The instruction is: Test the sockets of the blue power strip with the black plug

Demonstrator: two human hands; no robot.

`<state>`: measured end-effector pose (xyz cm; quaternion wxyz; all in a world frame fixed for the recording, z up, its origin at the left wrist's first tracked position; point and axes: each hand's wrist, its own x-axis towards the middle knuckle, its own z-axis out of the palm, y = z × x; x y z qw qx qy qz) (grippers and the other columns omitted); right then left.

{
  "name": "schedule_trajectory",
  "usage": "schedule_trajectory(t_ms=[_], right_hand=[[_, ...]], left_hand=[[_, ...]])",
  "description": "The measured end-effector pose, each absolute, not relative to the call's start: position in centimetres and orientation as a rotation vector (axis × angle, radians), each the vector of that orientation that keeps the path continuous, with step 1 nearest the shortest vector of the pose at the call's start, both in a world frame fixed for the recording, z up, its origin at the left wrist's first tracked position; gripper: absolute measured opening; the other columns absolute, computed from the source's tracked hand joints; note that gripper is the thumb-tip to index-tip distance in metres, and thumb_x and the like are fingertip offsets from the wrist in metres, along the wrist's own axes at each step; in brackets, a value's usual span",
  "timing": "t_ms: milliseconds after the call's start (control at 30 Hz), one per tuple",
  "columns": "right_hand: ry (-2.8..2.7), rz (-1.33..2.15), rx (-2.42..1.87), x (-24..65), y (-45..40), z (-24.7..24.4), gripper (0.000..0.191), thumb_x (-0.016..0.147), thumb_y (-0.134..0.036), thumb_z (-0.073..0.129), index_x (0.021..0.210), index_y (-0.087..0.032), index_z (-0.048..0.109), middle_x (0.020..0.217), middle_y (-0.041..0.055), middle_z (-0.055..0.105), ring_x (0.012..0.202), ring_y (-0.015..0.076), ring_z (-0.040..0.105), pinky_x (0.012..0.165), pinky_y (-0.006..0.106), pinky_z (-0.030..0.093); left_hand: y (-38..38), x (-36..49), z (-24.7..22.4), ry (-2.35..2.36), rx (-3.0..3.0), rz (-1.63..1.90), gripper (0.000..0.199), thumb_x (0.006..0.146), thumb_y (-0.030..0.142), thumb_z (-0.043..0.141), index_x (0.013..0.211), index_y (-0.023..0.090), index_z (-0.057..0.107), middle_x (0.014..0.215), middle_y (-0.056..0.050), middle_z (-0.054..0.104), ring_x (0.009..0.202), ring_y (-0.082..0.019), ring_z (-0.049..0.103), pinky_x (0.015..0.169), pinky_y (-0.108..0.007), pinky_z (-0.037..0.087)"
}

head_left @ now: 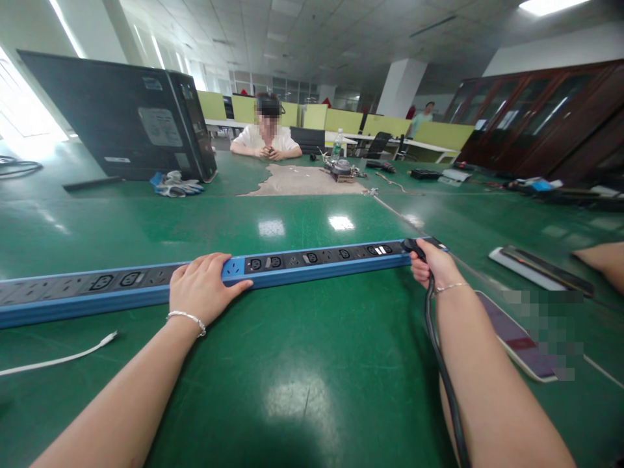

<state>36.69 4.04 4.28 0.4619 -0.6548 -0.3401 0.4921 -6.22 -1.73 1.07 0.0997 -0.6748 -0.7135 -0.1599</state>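
Observation:
A long blue and black power strip (312, 260) with several sockets lies across the green table. My left hand (202, 286) grips it left of the middle, fingers over its top and thumb spread along the near side. Toward the strip's right end, my right hand (431, 263) is closed round a black plug (409, 246). The plug's head sits at the strip's top; whether its pins are inside a socket is hidden. From under that hand a black cable (441, 364) runs down toward me, beside my right forearm.
A white cable (82, 354) lies at left, and a phone (511, 335) at right. Farther back are a black computer case (121, 123), work gloves (175, 184) and a plastic bottle (337, 144). A person (267, 133) sits opposite; another person's arm (604, 263) enters at right.

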Motion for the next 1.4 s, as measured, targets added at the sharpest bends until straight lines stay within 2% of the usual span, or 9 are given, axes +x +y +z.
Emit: schedule_trajectory(t_ms=[300, 533, 1400], right_hand=[[-0.894, 1.269, -1.595, 37.3, 5.4, 3.9, 0.04, 0.096, -0.043, 0.028, 0.063, -0.022, 0.036, 0.031, -0.009, 0.023, 0.027, 0.0066, 0.019, 0.031, 0.018, 0.013], [-0.907, 1.325, -1.76, 38.3, 6.9, 5.2, 0.041, 0.095, -0.044, 0.031, 0.061, -0.022, 0.036, 0.032, -0.009, 0.022, 0.026, 0.0056, 0.018, 0.03, 0.017, 0.012], [-0.882, 1.284, -1.904, 38.3, 6.5, 5.9, 0.04, 0.096, -0.042, 0.024, 0.062, -0.022, 0.033, 0.031, -0.0092, 0.021, 0.025, 0.0061, 0.017, 0.03, 0.017, 0.012]], left_hand=[[-1.8, -6.2, 1.1, -2.113, -2.014, -0.495, 0.065, 0.073, 0.066, 0.05, 0.121, 0.021, 0.054, 0.123, -0.011, 0.06, 0.114, -0.031, 0.052, 0.098, -0.045, 0.034], [-1.8, -6.1, 1.2, -2.11, -1.993, -0.457, 0.064, 0.074, 0.066, 0.049, 0.12, 0.022, 0.054, 0.122, -0.011, 0.061, 0.112, -0.031, 0.053, 0.097, -0.044, 0.035], [-1.6, -6.3, 0.8, -2.103, -2.017, -0.494, 0.064, 0.074, 0.066, 0.049, 0.121, 0.023, 0.053, 0.124, -0.009, 0.06, 0.116, -0.029, 0.051, 0.098, -0.044, 0.034]])
